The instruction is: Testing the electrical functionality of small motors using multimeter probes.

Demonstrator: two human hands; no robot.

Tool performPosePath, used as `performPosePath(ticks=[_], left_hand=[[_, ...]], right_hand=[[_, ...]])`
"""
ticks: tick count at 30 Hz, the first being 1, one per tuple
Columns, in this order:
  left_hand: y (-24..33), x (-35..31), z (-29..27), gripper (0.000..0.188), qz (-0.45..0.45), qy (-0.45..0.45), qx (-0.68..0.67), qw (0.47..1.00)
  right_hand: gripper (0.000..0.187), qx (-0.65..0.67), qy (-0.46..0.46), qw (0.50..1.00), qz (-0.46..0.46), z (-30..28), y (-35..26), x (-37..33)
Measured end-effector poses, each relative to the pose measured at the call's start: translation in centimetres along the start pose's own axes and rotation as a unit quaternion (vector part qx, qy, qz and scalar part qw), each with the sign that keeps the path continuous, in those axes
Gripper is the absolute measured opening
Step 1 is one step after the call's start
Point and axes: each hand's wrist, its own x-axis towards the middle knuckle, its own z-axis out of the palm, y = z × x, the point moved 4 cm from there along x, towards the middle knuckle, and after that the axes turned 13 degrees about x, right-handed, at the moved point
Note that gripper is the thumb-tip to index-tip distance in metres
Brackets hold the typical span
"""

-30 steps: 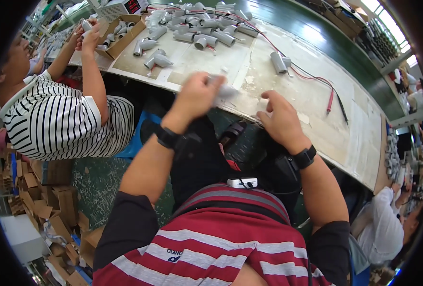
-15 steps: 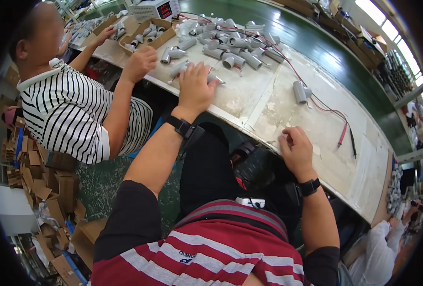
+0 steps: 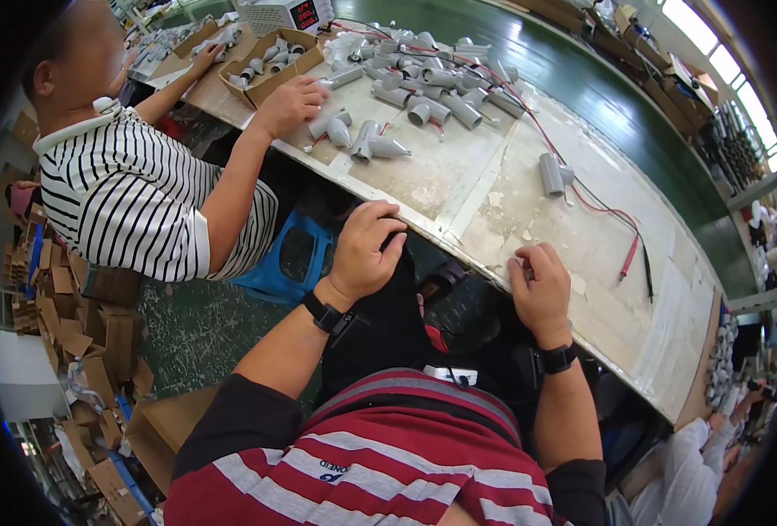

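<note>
the left hand (image 3: 366, 250) hangs at the near table edge, left of the frame's centre, with fingers loosely curved and nothing visible in its grasp. the right hand (image 3: 542, 285), right of centre, rests at the same edge with its fingers curled in; its palm is hidden, so i cannot tell whether it pinches anything small.

the grey parts are tubes with a tapered side branch. one branched part (image 3: 366, 140) lies on the table (image 3: 419, 180) above the left hand, a second part (image 3: 339, 131) just to its left, both with a bit of red wire showing. a lone part (image 3: 550, 174) sits to the upper right, near the red and black leads (image 3: 594, 209), whose probes (image 3: 629, 255) lie farther down at the right. the pile (image 3: 423, 79) fills the upper middle, and a co-worker (image 3: 130, 188) reaches in from the left.

to handle these well, i would lift a part by its tube body, not by its wire, and turn it so the wire faces up. the lone part looks easiest for the right hand, provided the leads do not snag. on the left, leave room for the co-worker's arm.
</note>
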Motion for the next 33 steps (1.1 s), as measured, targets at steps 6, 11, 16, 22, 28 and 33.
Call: performPosePath(ticks=[6, 11, 16, 22, 28, 33], left_hand=[[0.7, 3.2, 3.8, 0.017, 0.027, -0.041, -0.049, 0.998], [1.5, 2.9, 5.4, 0.017, 0.039, 0.041, 0.049, 0.997], [1.5, 2.7, 5.5, 0.017, 0.036, 0.071, 0.061, 0.995], [1.5, 2.6, 5.7, 0.017, 0.030, 0.070, 0.061, 0.995], [1.3, 3.1, 5.7, 0.017, 0.034, 0.046, 0.058, 0.997], [1.3, 3.6, 5.4, 0.016, 0.021, 0.025, 0.063, 0.997]], right_hand=[[0.007, 0.050, 0.007, 0.999, 0.020, 0.0, 0.8, -0.3], [0.007, 0.071, -0.001, 0.997, 0.031, -0.3, 0.9, 0.8], [0.007, 0.071, 0.000, 0.997, 0.029, -0.3, 0.9, 0.5], [0.007, 0.073, -0.004, 0.997, 0.035, -0.4, 0.9, 0.8], [0.008, 0.094, 0.005, 0.995, 0.037, -0.9, 0.8, 1.1], [0.019, 0.173, 0.008, 0.979, 0.103, -1.0, 2.0, 2.0]])
